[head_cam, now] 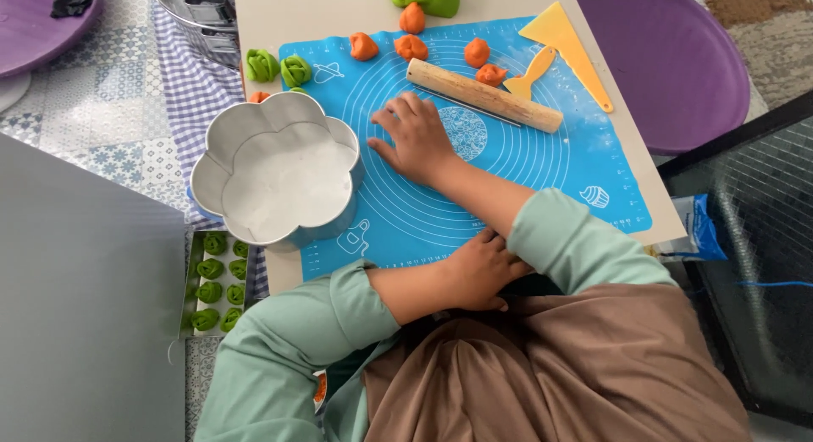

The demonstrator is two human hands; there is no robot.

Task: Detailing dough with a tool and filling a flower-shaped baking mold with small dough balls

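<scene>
blue mat (542, 179) under spread right hand (415, 141) holds five orange dough balls (477, 52), one rolling pin (484, 95).

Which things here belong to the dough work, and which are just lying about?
In use: blue mat, right hand flat on it, rolling pin, orange dough balls, flower tin.
Lying about: purple tray, checked cloth, blue packet.

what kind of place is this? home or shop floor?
Likely a home floor set up for dough work: patterned floor tiles, a blue silicone baking mat with a wooden rolling pin, and orange dough balls.
</scene>
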